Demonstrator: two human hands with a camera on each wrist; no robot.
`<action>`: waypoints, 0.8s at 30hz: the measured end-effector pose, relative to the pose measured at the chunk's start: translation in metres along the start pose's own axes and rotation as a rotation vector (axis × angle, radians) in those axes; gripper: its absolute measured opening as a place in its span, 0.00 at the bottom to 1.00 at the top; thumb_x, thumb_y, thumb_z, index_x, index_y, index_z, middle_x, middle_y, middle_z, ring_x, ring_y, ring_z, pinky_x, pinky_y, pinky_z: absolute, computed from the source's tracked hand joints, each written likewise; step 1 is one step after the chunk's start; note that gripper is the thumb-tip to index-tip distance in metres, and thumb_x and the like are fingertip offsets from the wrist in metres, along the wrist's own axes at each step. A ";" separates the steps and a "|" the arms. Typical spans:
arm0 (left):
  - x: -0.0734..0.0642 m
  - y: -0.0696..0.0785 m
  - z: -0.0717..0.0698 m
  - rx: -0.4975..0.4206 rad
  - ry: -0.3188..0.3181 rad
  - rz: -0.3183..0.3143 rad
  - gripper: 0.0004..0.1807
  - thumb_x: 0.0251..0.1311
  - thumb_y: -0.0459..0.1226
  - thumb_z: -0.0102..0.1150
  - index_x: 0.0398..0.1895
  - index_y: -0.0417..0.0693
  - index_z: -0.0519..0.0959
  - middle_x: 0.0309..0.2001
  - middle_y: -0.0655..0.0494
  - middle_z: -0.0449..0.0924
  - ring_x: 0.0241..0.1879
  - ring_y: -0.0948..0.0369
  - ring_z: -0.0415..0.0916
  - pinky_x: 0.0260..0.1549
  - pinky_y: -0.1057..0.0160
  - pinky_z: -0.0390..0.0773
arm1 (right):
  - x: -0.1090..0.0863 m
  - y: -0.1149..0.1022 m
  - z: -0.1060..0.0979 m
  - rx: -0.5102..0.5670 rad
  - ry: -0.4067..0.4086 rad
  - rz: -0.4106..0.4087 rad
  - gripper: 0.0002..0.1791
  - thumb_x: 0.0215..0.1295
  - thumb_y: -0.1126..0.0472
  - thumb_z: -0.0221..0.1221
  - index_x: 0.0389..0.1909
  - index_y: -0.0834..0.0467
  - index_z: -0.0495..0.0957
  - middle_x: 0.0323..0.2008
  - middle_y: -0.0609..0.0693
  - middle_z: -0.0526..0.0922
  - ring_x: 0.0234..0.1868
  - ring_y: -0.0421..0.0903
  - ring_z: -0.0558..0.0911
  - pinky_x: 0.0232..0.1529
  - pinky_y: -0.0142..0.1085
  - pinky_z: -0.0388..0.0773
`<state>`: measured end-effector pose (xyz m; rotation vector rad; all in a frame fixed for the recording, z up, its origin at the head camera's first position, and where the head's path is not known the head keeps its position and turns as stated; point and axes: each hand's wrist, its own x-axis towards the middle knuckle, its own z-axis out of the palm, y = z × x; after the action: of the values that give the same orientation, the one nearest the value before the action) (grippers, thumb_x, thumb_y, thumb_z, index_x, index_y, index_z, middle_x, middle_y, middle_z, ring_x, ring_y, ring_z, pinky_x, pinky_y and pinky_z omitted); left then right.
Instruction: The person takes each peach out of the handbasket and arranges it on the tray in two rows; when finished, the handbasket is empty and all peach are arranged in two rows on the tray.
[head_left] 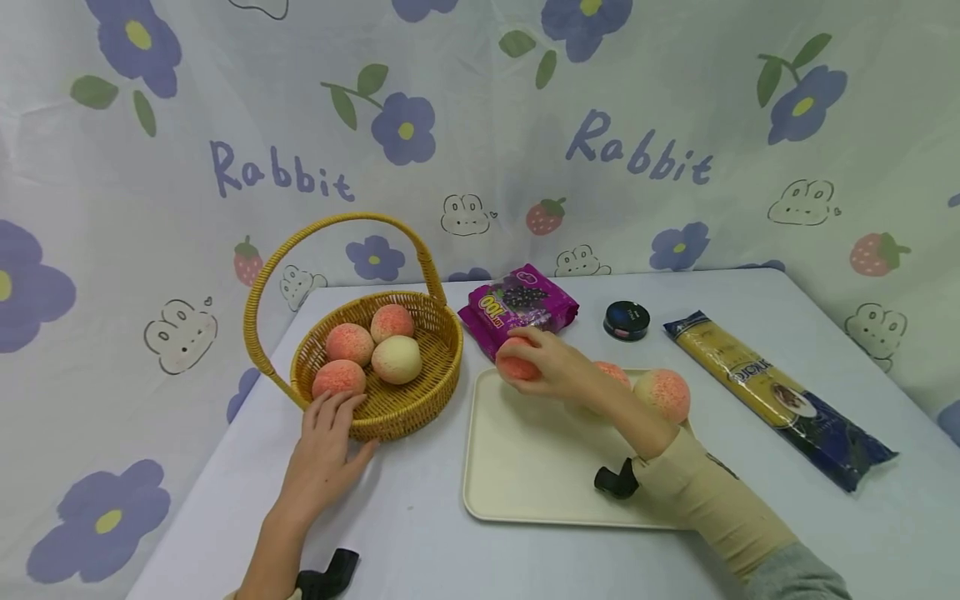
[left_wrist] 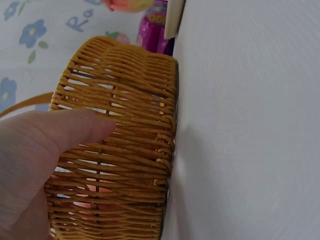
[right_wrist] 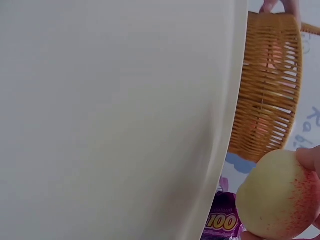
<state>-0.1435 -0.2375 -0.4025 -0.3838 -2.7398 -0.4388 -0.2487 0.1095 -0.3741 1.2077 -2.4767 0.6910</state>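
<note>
My right hand (head_left: 551, 362) grips a pink and pale-yellow peach (right_wrist: 275, 197) above the far left corner of a cream tray (head_left: 540, 467). Two more peaches lie at the tray's far right; one peach (head_left: 664, 395) shows well, while my forearm partly covers the other peach (head_left: 613, 372). On the left stands a yellow-brown wicker basket (head_left: 408, 425) with a tall handle. Several peaches (head_left: 396, 360) sit inside it. My left hand (head_left: 322, 450) holds the basket's near rim, its thumb (left_wrist: 90, 127) against the woven outer wall and its fingers over the edge.
Behind the tray lies a purple snack packet (head_left: 525, 304) with grapes pictured on it. A round dark tin (head_left: 627, 320) stands to its right. A long yellow and dark-blue packet (head_left: 776, 396) lies slantwise at the right. A patterned curtain (head_left: 465, 108) hangs behind the white table.
</note>
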 end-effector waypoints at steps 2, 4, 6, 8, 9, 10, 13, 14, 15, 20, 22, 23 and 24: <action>0.000 0.000 0.000 0.003 0.005 0.000 0.35 0.47 0.39 0.67 0.59 0.40 0.63 0.58 0.42 0.60 0.63 0.43 0.47 0.55 0.41 0.57 | -0.002 0.000 -0.001 0.009 -0.027 0.019 0.17 0.54 0.55 0.64 0.47 0.48 0.77 0.52 0.54 0.71 0.50 0.51 0.72 0.48 0.43 0.74; 0.000 0.000 0.000 0.006 0.010 0.000 0.35 0.47 0.39 0.67 0.59 0.40 0.64 0.58 0.42 0.60 0.63 0.43 0.47 0.55 0.41 0.58 | -0.004 0.000 -0.002 0.019 -0.054 0.044 0.17 0.55 0.54 0.63 0.47 0.46 0.77 0.53 0.52 0.71 0.50 0.50 0.72 0.48 0.43 0.74; 0.000 0.000 0.000 0.008 0.011 0.000 0.35 0.47 0.39 0.67 0.59 0.40 0.64 0.58 0.42 0.60 0.63 0.43 0.48 0.55 0.41 0.58 | -0.006 0.001 -0.002 0.027 -0.080 0.068 0.17 0.55 0.54 0.63 0.47 0.45 0.76 0.53 0.51 0.70 0.50 0.49 0.71 0.48 0.43 0.74; 0.000 0.001 0.000 0.006 0.012 -0.001 0.35 0.47 0.39 0.67 0.59 0.40 0.64 0.58 0.42 0.60 0.62 0.43 0.48 0.55 0.41 0.58 | -0.008 0.001 -0.002 0.024 -0.099 0.079 0.17 0.55 0.54 0.63 0.48 0.45 0.76 0.53 0.50 0.70 0.51 0.49 0.71 0.48 0.43 0.74; 0.000 0.001 0.000 0.004 0.012 -0.002 0.35 0.47 0.39 0.67 0.59 0.40 0.64 0.58 0.42 0.60 0.62 0.43 0.48 0.55 0.41 0.57 | -0.009 0.002 -0.001 0.021 -0.109 0.082 0.17 0.55 0.54 0.62 0.48 0.45 0.76 0.54 0.50 0.70 0.51 0.49 0.71 0.48 0.43 0.73; 0.000 0.001 0.000 0.003 0.012 -0.003 0.35 0.47 0.38 0.67 0.58 0.40 0.64 0.58 0.41 0.60 0.62 0.43 0.48 0.55 0.41 0.57 | -0.010 0.002 -0.001 0.019 -0.118 0.083 0.18 0.56 0.54 0.62 0.48 0.45 0.76 0.54 0.51 0.70 0.51 0.49 0.71 0.49 0.44 0.73; 0.000 0.001 0.000 0.000 0.015 -0.005 0.35 0.46 0.38 0.67 0.58 0.40 0.64 0.58 0.41 0.60 0.62 0.43 0.48 0.55 0.41 0.57 | -0.011 0.004 0.000 0.013 -0.134 0.077 0.18 0.56 0.54 0.62 0.49 0.46 0.75 0.55 0.52 0.70 0.52 0.49 0.70 0.49 0.45 0.73; 0.000 0.001 0.000 0.000 0.017 -0.004 0.35 0.46 0.38 0.67 0.58 0.40 0.64 0.58 0.41 0.60 0.62 0.43 0.48 0.55 0.41 0.58 | -0.012 0.005 0.000 0.011 -0.137 0.079 0.18 0.56 0.54 0.62 0.49 0.45 0.75 0.55 0.52 0.70 0.53 0.49 0.70 0.50 0.45 0.72; 0.000 0.001 0.000 0.001 0.017 -0.003 0.35 0.46 0.38 0.67 0.58 0.40 0.64 0.58 0.42 0.60 0.62 0.43 0.48 0.55 0.41 0.58 | -0.012 0.006 0.001 0.010 -0.137 0.078 0.18 0.56 0.54 0.62 0.49 0.45 0.76 0.55 0.52 0.70 0.53 0.49 0.70 0.50 0.45 0.73; 0.000 0.000 0.002 0.004 0.022 0.006 0.35 0.46 0.38 0.67 0.58 0.40 0.65 0.58 0.42 0.61 0.62 0.43 0.48 0.55 0.41 0.57 | -0.012 0.007 0.001 0.005 -0.165 0.085 0.17 0.56 0.54 0.62 0.49 0.45 0.75 0.55 0.54 0.70 0.52 0.50 0.70 0.49 0.45 0.73; 0.000 0.000 0.002 0.004 0.025 0.008 0.35 0.46 0.38 0.67 0.58 0.40 0.65 0.58 0.42 0.61 0.62 0.43 0.48 0.55 0.41 0.57 | -0.012 0.007 0.001 0.004 -0.187 0.093 0.18 0.56 0.54 0.62 0.49 0.45 0.75 0.55 0.54 0.69 0.52 0.51 0.70 0.48 0.45 0.74; 0.000 -0.001 0.002 0.005 0.026 0.010 0.35 0.46 0.39 0.67 0.58 0.40 0.65 0.58 0.42 0.61 0.62 0.43 0.48 0.55 0.41 0.58 | -0.012 0.008 0.001 0.003 -0.199 0.100 0.18 0.56 0.54 0.62 0.49 0.46 0.75 0.55 0.54 0.69 0.52 0.51 0.70 0.48 0.45 0.74; 0.000 -0.001 0.002 0.006 0.027 0.011 0.35 0.46 0.39 0.67 0.58 0.40 0.65 0.58 0.42 0.61 0.62 0.43 0.48 0.55 0.41 0.58 | -0.012 0.008 0.002 0.003 -0.208 0.105 0.18 0.56 0.53 0.62 0.50 0.45 0.75 0.55 0.53 0.69 0.52 0.51 0.70 0.48 0.45 0.74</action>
<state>-0.1444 -0.2373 -0.4046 -0.3881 -2.7106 -0.4304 -0.2477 0.1208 -0.3832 1.2130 -2.7271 0.6247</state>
